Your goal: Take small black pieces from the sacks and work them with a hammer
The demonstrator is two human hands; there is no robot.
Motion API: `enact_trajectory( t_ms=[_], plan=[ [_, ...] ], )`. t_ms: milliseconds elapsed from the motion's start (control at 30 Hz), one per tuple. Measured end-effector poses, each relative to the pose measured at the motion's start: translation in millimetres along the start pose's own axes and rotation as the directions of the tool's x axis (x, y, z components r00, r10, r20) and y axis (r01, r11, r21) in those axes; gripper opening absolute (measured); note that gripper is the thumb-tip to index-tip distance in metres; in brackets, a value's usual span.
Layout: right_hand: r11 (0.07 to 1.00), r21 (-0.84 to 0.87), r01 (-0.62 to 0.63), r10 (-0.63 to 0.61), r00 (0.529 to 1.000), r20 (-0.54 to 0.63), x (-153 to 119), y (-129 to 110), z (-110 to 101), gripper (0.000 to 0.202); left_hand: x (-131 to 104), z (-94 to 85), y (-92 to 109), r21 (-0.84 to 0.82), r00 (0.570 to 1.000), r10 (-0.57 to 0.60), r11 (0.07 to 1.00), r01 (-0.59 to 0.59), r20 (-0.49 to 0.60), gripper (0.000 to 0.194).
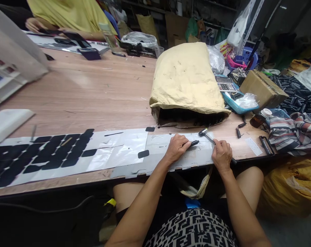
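My left hand (177, 147) is closed around a small black part (194, 143), whose end sticks out to the right over a pale sheet (158, 163) on the table. In my right hand (222, 153) is a small hammer (209, 138), gripped by its handle. The hammer's metal head lies just above and right of the black part, apart from it. Black rounded pieces (143, 154) lie on the sheet to the left. Further left, many flat black pieces (55, 151) are laid in rows on white sheeting.
A large yellow paper sack (186, 75) stands open toward me behind my hands. To the right are a blue basket (240, 104), a cardboard box (263, 90), a brown bottle (260, 117) and striped cloth (283, 132). Across the table sits a person in a yellow top (70, 15).
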State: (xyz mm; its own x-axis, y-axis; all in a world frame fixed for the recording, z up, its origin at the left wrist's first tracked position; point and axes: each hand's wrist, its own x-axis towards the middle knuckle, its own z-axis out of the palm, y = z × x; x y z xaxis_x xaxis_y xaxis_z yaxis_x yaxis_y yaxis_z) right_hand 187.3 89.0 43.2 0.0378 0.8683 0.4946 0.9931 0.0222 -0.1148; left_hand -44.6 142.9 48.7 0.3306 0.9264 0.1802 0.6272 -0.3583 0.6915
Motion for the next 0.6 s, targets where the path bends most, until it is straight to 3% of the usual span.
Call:
enact_trajectory(
  t_ms=[133, 267, 433, 600],
  plan=[
    [1.0, -0.007, -0.003, 0.003, 1.0, -0.007, 0.5, -0.2, -0.4, 0.035, -11.4, -3.5, 6.3, -0.074, 1.0, 0.022, 0.997, -0.021, 0.015, 0.028],
    [1.0, 0.0, -0.011, 0.011, 1.0, 0.024, 0.3, -0.8, 0.5, 0.036, -51.4, -0.3, 18.5, -0.124, 0.98, 0.178, 0.978, -0.167, 0.086, 0.019],
    [1.0, 0.003, -0.025, 0.025, 0.998, 0.051, 0.8, -1.7, 0.3, 0.037, -93.5, 12.3, 27.6, 0.119, 0.942, 0.302, 0.94, -0.32, 0.146, 0.014],
    [1.0, 0.007, -0.027, 0.027, 0.999, 0.048, 1.3, -2.6, -0.5, 0.037, -95.5, 30.1, 26.9, 0.323, 0.931, 0.326, 0.874, -0.363, 0.164, 0.014]
  ],
)
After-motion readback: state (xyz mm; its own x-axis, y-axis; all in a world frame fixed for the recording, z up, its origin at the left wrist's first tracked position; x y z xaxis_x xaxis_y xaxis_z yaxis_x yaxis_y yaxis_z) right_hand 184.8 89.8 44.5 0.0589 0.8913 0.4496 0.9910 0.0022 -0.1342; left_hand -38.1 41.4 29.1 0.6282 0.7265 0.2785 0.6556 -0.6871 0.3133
